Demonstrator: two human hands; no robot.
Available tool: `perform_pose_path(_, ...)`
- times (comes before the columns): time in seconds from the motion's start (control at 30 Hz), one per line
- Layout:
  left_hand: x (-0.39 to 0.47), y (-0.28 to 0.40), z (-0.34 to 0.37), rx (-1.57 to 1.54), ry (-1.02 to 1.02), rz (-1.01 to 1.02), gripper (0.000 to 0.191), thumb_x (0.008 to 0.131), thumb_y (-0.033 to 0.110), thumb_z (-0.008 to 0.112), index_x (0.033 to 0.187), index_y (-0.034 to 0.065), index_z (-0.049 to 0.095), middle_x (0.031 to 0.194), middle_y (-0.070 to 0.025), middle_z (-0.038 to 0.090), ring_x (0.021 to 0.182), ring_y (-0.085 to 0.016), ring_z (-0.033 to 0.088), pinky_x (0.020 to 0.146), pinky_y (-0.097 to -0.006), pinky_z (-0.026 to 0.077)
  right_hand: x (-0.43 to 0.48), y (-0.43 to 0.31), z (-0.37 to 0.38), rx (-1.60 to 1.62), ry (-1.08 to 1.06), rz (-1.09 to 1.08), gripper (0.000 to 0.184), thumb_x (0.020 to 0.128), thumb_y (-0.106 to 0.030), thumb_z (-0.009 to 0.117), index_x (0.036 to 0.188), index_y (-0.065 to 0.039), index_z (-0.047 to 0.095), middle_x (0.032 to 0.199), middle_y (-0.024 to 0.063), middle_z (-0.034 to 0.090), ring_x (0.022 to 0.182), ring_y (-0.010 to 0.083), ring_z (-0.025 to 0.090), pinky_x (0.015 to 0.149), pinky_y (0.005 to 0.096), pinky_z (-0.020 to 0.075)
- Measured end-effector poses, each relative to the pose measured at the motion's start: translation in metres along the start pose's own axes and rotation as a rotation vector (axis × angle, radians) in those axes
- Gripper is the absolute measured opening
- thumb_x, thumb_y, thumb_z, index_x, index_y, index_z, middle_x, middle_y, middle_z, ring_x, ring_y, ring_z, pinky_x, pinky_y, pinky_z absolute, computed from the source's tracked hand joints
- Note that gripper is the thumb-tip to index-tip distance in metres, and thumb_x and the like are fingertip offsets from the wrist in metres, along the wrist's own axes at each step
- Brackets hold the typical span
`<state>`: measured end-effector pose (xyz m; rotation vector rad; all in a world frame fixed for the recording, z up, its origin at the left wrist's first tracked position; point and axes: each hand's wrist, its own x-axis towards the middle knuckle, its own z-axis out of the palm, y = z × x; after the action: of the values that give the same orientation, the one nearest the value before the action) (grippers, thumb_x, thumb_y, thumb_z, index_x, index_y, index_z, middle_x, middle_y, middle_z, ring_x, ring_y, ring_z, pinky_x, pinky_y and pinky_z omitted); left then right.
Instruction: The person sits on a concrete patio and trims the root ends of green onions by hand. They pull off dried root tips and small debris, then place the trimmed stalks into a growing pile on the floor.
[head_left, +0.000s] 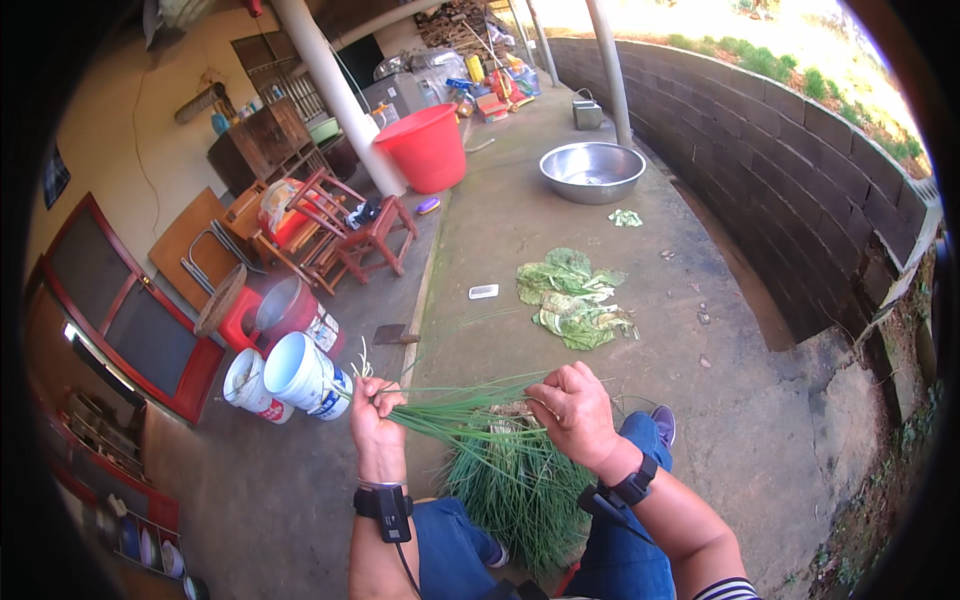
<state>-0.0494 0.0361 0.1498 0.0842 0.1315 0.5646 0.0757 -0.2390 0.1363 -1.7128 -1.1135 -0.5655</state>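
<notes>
My left hand (379, 409) is closed around the white root end of a small bunch of green chives or thin scallions (450, 409), whose leaves stretch to the right. At the leaves' far end, my right hand (574, 409) pinches some blades between thumb and fingers. Below the held bunch, a large pile of the same greens (521, 487) lies on the ground between my legs, pale roots at its upper end. Wilted cabbage leaves (574, 296) lie on the concrete ahead, with a small white-and-grey object (484, 291) at their left.
A cleaver (394, 334) lies near the step edge. White buckets (300, 367) stand at left, by a red stool (238, 319) and wooden stools (379, 232). Farther off are a red tub (427, 150) and a steel basin (592, 176). A block wall (750, 142) runs along the right.
</notes>
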Motion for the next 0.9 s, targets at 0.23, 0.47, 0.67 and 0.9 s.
perform_pose_path(0.23, -0.002, -0.004, 0.002, 0.038, 0.001, -0.013, 0.025, 0.099, 0.027, 0.047, 0.082, 0.0094, 0.05, 0.064, 0.0036, 0.045, 0.054, -0.007, 0.033, 0.041, -0.0198, 0.028, -0.011, 0.008, 0.014, -0.008, -0.007, 0.126, 0.01, 0.071, -0.002, 0.069, 0.077, -0.007, 0.063, 0.073, 0.0068, 0.052, 0.069, 0.0244, 0.053, 0.061, 0.0348, 0.0449)
perform_pose_path(0.47, -0.001, -0.001, -0.001, 0.017, -0.012, 0.008, 0.024, 0.098, 0.025, 0.048, 0.081, 0.0086, 0.05, 0.063, 0.0039, 0.045, 0.054, -0.007, 0.033, 0.04, -0.0193, 0.027, -0.037, 0.033, 0.031, 0.969, 0.425, 0.924, 0.005, 0.089, -0.01, 0.062, 0.086, -0.005, 0.063, 0.075, -0.0071, 0.057, 0.062, 0.001, 0.042, 0.054, 0.0184, 0.0345)
perform_pose_path(0.67, -0.006, 0.022, 0.003, -0.081, -0.028, -0.029, 0.022, 0.097, 0.021, 0.051, 0.079, 0.0073, 0.049, 0.063, 0.0026, 0.046, 0.055, -0.007, 0.034, 0.041, -0.0197, 0.027, -0.04, 0.072, -0.023, -0.641, 0.178, 0.307, 0.031, 0.077, 0.002, 0.063, 0.106, -0.007, 0.065, 0.091, 0.0128, 0.059, 0.08, 0.0279, 0.056, 0.072, 0.037, 0.0491)
perform_pose_path(0.9, -0.001, 0.018, -0.002, -0.046, -0.006, -0.049, 0.022, 0.096, 0.021, 0.052, 0.079, 0.0074, 0.05, 0.063, 0.0024, 0.045, 0.055, -0.007, 0.033, 0.041, -0.0201, 0.026, -0.022, 0.02, -0.017, 0.203, 0.001, 0.244, 0.022, 0.074, -0.004, 0.071, 0.095, -0.01, 0.07, 0.082, 0.0069, 0.057, 0.079, 0.0237, 0.054, 0.068, 0.0336, 0.0455)
